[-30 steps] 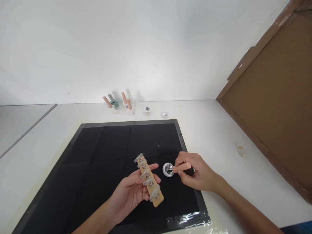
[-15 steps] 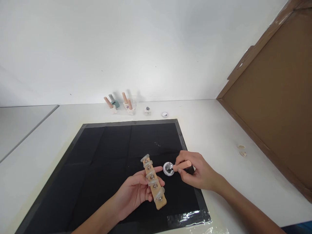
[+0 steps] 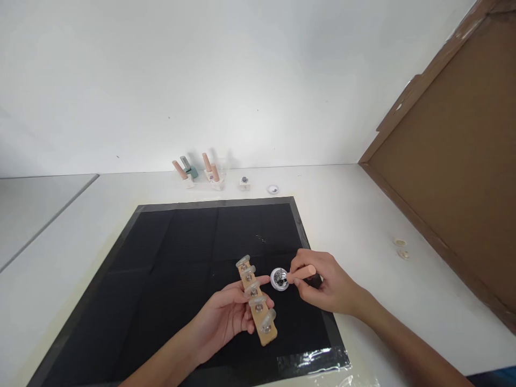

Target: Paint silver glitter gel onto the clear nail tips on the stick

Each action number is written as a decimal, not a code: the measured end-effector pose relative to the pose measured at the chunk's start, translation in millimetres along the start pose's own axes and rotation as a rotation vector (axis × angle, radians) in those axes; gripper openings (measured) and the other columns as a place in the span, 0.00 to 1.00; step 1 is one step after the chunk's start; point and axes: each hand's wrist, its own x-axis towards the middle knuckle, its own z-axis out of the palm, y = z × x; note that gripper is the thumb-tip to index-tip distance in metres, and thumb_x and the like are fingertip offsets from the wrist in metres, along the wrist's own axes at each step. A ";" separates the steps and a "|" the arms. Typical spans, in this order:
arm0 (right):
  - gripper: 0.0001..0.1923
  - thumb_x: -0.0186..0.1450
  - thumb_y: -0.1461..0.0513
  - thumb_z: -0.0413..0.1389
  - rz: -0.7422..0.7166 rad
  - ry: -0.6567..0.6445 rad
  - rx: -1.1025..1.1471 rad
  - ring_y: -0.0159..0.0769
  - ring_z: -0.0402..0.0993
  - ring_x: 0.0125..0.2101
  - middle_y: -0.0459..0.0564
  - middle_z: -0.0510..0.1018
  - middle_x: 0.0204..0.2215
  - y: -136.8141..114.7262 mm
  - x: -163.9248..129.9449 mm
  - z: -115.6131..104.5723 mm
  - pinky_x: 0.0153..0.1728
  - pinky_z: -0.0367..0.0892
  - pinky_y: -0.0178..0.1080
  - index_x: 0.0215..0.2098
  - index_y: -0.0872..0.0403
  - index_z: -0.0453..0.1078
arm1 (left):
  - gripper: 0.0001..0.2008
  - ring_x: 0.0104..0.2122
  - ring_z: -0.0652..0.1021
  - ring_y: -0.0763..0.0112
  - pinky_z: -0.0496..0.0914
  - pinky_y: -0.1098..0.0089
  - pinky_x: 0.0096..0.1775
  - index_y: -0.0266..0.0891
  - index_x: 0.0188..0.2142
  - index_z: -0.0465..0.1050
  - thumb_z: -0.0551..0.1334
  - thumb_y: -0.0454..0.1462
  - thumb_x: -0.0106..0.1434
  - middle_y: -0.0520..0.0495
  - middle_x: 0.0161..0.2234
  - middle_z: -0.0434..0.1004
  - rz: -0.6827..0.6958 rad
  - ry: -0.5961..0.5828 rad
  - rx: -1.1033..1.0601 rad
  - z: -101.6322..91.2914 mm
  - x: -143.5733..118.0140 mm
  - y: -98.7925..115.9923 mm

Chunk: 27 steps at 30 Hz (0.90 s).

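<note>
My left hand [image 3: 231, 314] is closed around a wooden nail display stand [image 3: 265, 337], tilted over the black mat. Several clear false nails [image 3: 257, 301] sit on it in a row. The left index finger stretches out against a small round pot [image 3: 279, 280] of dark silvery flakes. Between the thumb and fingers of my right hand [image 3: 322, 279] is a nail polish brush with a peach cap [image 3: 303, 273]. Its bristle end reaches into the pot; the tip is hard to make out among the flakes.
Behind the mat [image 3: 181, 252] stand several polish bottles [image 3: 216, 184], an uncapped bottle [image 3: 244, 184] and a small white lid [image 3: 273, 189]. Two small beige pieces [image 3: 402, 254] lie on the white table at right, near a cardboard panel [image 3: 451, 161].
The nail display stand in my left hand has shifted slightly to the right. My right hand stays at the pot with the brush.
</note>
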 end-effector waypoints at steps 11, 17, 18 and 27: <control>0.08 0.56 0.72 0.50 -0.005 -0.009 0.009 0.27 0.61 0.19 0.44 0.69 0.24 -4.4 2.8 2.5 0.19 0.55 0.31 0.28 0.53 0.65 | 0.24 0.25 0.75 0.71 0.66 0.75 0.24 0.24 0.53 0.67 0.58 0.30 0.56 0.37 0.32 0.80 -0.006 0.026 0.022 1.7 -0.4 0.5; 0.08 0.56 0.71 0.51 -0.014 0.005 0.008 0.27 0.61 0.19 0.44 0.69 0.23 -3.7 2.7 2.3 0.19 0.55 0.31 0.28 0.53 0.64 | 0.23 0.23 0.74 0.73 0.66 0.75 0.23 0.24 0.53 0.66 0.57 0.30 0.57 0.37 0.32 0.80 -0.001 0.031 0.003 1.9 -0.7 -0.4; 0.07 0.56 0.71 0.51 -0.015 0.009 0.007 0.27 0.61 0.19 0.44 0.69 0.23 -3.0 2.5 2.0 0.19 0.55 0.31 0.29 0.53 0.64 | 0.23 0.23 0.75 0.72 0.67 0.75 0.23 0.24 0.53 0.67 0.57 0.30 0.57 0.37 0.32 0.80 -0.004 0.025 -0.002 2.0 -0.6 -0.3; 0.07 0.57 0.71 0.51 0.015 0.023 -0.010 0.28 0.62 0.20 0.44 0.68 0.23 -1.2 2.6 1.6 0.20 0.56 0.32 0.29 0.53 0.63 | 0.26 0.24 0.75 0.72 0.68 0.74 0.25 0.23 0.56 0.62 0.56 0.29 0.57 0.36 0.33 0.80 -0.017 -0.016 -0.005 0.3 1.1 0.7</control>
